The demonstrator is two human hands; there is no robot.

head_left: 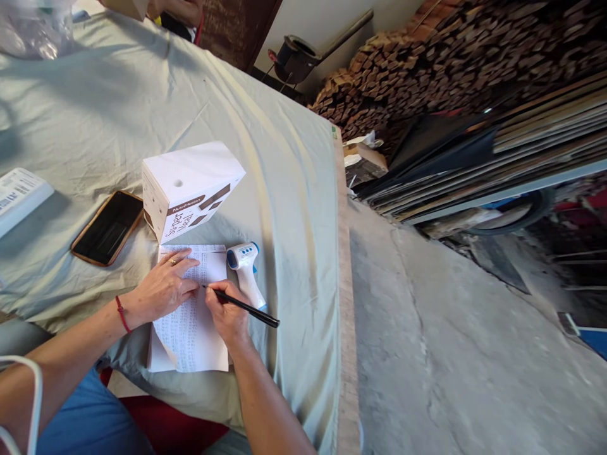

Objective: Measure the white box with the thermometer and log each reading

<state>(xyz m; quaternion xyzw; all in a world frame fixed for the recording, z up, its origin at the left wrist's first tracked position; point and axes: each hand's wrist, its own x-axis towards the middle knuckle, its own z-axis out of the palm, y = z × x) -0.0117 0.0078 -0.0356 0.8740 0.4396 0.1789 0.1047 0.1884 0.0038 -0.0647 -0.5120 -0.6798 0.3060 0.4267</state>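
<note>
My right hand (228,309) grips a black pen (249,308), its tip on the notebook page. Handwriting covers much of the left part of the notebook (208,347), while the right side of the sheet is bare. Across the upper left of the paper lies my left hand (168,284), fingers stretched out and pressing the page down. A white and blue infrared thermometer (247,272) rests just right of the notebook, close to my right hand. Behind the notebook stands a white box (194,183) with brown print.
A smartphone (109,227) in a brown case lies left of the box. Farther left is a white packet (21,196). The cloth-covered table (294,208) ends at a wooden edge on the right. Stacked firewood (427,63) stands beyond, and a person's arm (180,11) shows at the top.
</note>
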